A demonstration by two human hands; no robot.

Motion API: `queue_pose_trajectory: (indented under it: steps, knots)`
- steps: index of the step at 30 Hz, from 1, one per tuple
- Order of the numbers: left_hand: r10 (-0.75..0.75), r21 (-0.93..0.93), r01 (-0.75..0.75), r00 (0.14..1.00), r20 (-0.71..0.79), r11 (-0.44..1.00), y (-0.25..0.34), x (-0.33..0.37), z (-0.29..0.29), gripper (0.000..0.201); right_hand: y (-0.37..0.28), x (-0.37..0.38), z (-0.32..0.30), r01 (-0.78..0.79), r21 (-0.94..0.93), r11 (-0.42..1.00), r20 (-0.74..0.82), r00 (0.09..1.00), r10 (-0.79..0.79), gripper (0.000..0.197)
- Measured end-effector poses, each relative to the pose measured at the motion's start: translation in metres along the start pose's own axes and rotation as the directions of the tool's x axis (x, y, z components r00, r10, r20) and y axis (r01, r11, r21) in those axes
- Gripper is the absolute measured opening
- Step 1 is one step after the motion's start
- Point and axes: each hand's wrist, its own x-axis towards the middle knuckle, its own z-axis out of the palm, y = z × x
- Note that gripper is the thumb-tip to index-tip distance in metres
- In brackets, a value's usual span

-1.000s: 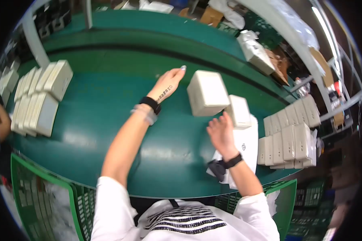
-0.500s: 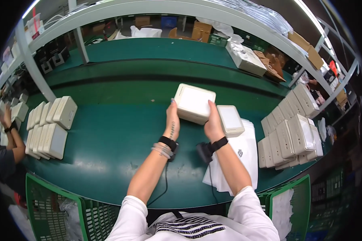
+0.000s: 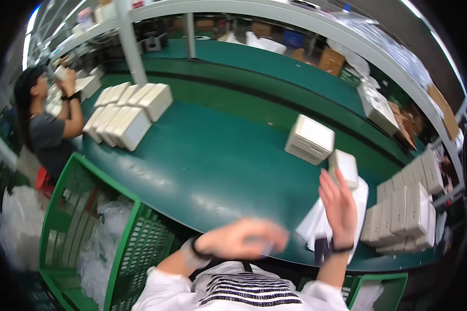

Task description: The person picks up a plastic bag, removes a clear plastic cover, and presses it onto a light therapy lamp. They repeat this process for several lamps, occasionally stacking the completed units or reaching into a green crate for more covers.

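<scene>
My left hand [image 3: 244, 238] is low over the table's near edge, close to my body, smeared by motion; what its fingers do is unclear. My right hand [image 3: 340, 205] is raised with fingers stretched upward and nothing in it, over a pile of white sheets [image 3: 316, 220]. Just beyond its fingertips, a cream-white box [image 3: 346, 165] with rounded corners sits at the far end of the sheets. To its left, a stack of similar boxes [image 3: 310, 139] stands on the green table [image 3: 213, 155], apart from both hands.
Rows of white boxes stand at the left [image 3: 122, 122] and right [image 3: 402, 215] of the table. A green crate [image 3: 132, 243] with clear plastic inside is at the near left; another green crate [image 3: 394, 290] is at the near right. A co-worker [image 3: 49, 124] holds a white box at far left.
Both hands have let go of the box stack, which now stands on the table. They have drawn back toward my body, the left one farther. The view has turned left, bringing the co-worker in.
</scene>
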Motion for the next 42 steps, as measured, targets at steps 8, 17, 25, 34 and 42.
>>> queue_pose_trajectory:
  steps: [8, 17, 25, 34, 42]
  knots:
    - [-0.834, -0.785, 0.559, -0.274, -0.479, 0.267, -0.138, -0.301, 0.086, 0.027, 0.099, -0.124, -0.006, 0.016, -0.908, 0.419, 0.052, 0.996, 0.076, 0.041]
    - [-0.725, -0.385, 0.706, 0.263, -0.637, 0.594, -0.31, -0.305, 0.08, 0.025, 0.106, -0.186, -0.088, -0.419, -0.868, 0.266, -0.376, 0.905, 0.199, 0.046]
    - [-0.739, -0.278, 0.796, 0.286, -0.61, 0.538, -0.365, -0.223, -0.034, 0.024, 0.145, -0.126, -0.168, -0.314, -0.949, 0.038, -0.298, 0.929, 0.22, 0.043]
    - [-0.711, -0.122, 0.818, 0.402, -0.577, 0.562, -0.361, -0.15, -0.065, 0.023, 0.125, -0.14, -0.24, -0.101, -0.961, -0.258, -0.148, 0.974, 0.172, 0.041]
    - [-0.618, 0.148, 0.769, 0.597, -0.511, 0.622, -0.305, -0.139, -0.065, 0.023, 0.151, -0.199, -0.29, 0.033, -0.864, -0.503, 0.027, 0.999, 0.019, 0.039]
